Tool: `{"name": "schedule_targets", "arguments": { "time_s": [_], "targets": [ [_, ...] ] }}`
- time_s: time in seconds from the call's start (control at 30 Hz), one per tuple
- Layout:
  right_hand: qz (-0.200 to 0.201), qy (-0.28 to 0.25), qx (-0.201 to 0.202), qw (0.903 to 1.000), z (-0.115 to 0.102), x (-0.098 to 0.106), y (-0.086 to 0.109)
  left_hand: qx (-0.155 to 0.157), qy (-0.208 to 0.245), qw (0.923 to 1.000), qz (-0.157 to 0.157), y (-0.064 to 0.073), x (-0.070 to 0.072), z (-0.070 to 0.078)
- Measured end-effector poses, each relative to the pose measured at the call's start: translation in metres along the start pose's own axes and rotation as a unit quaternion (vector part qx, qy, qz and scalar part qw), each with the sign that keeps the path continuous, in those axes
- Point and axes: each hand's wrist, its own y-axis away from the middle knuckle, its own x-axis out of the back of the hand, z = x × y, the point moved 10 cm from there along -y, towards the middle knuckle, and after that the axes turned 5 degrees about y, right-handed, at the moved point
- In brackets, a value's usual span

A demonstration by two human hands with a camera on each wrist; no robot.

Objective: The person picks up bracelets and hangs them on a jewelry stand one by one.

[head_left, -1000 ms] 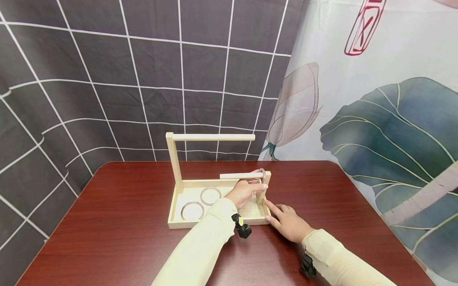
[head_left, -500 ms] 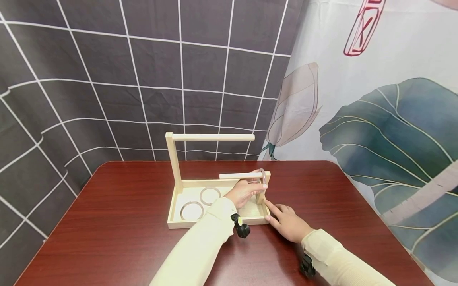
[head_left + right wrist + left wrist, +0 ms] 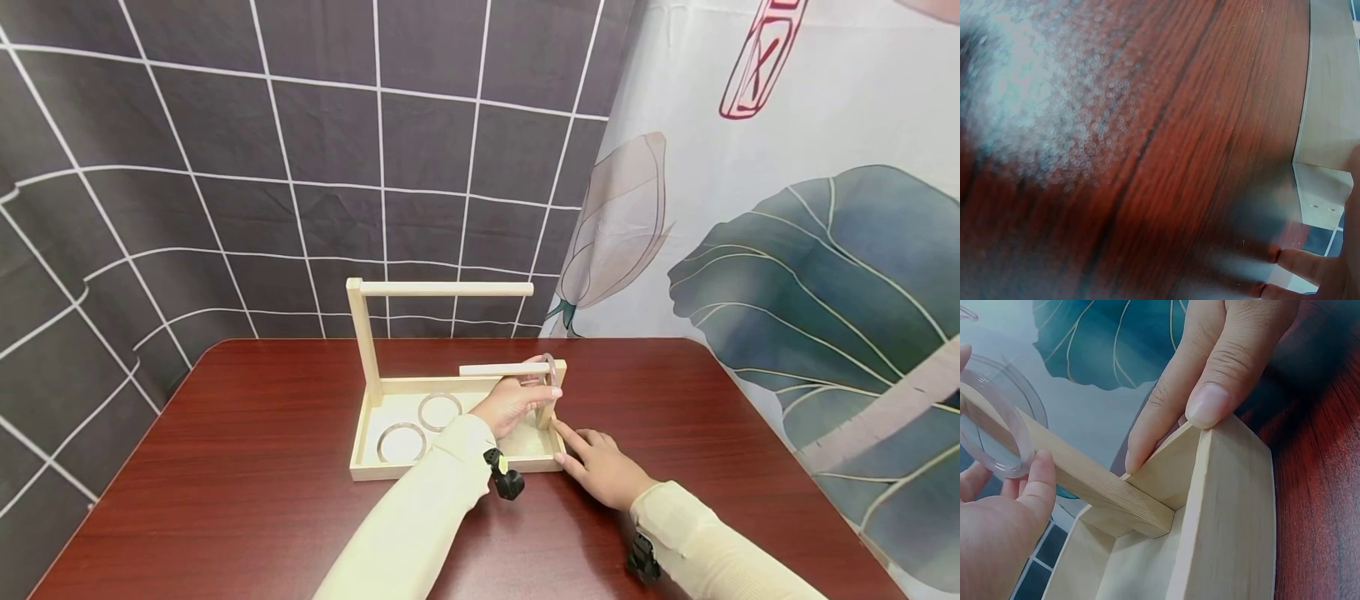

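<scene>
In the head view my left hand point(image 3: 507, 407) reaches over a pale wooden tray stand point(image 3: 457, 473) and pinches a translucent, pinkish bangle point(image 3: 553, 368). The bangle encircles the lower rod point(image 3: 498, 369), close to the short post at the stand's right end. A clear ring outline point(image 3: 1036, 400) shows just behind it in the left wrist view. With fingers extended, my right hand point(image 3: 606, 473) touches the tray's near right corner; its thumb point(image 3: 1209, 405) presses on the rim. Two similar bangles point(image 3: 401, 442) point(image 3: 440, 412) lie flat inside the tray, left of my left hand.
A tall post point(image 3: 363, 342) at the tray's left end carries a long upper rod point(image 3: 446, 288) above the lower one. The stand rests on a reddish-brown table point(image 3: 247, 450). Behind hang a dark gridded cloth point(image 3: 315, 133) and a lotus-print cloth point(image 3: 660, 83).
</scene>
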Motion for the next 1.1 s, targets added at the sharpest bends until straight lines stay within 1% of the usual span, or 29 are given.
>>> {"name": "schedule_targets", "arguments": {
  "time_s": [0.23, 0.4, 0.47, 0.63, 0.7, 0.9, 1.1],
  "targets": [
    [-0.004, -0.002, 0.002, 1.0000, 0.000, -0.002, -0.001, 0.006, -0.010, 0.9999, -0.005, 0.002, 0.000, -0.001],
    [0.000, -0.002, 0.004, 1.0000, -0.001, -0.003, -0.001, 0.015, -0.017, 0.9997, -0.005, 0.005, 0.004, 0.001],
    [0.002, -0.002, 0.004, 1.0000, -0.001, -0.003, -0.001, 0.020, -0.033, 0.9993, 0.004, 0.007, 0.008, 0.002],
    [-0.002, -0.003, 0.001, 1.0000, -0.001, -0.002, -0.001, 0.032, -0.095, 0.9946, 0.029, 0.012, 0.024, 0.004],
    [-0.001, -0.005, 0.001, 1.0000, -0.001, -0.001, 0.000, 0.032, -0.108, 0.9930, 0.034, 0.014, 0.029, 0.006],
    [0.006, -0.003, 0.006, 1.0000, -0.001, 0.001, -0.001, 0.023, -0.110, 0.9927, 0.045, 0.020, 0.040, 0.012],
    [0.003, 0.000, 0.007, 1.0000, 0.000, 0.002, -0.001, 0.010, -0.108, 0.9927, 0.054, 0.025, 0.050, 0.015]
  ]
}}
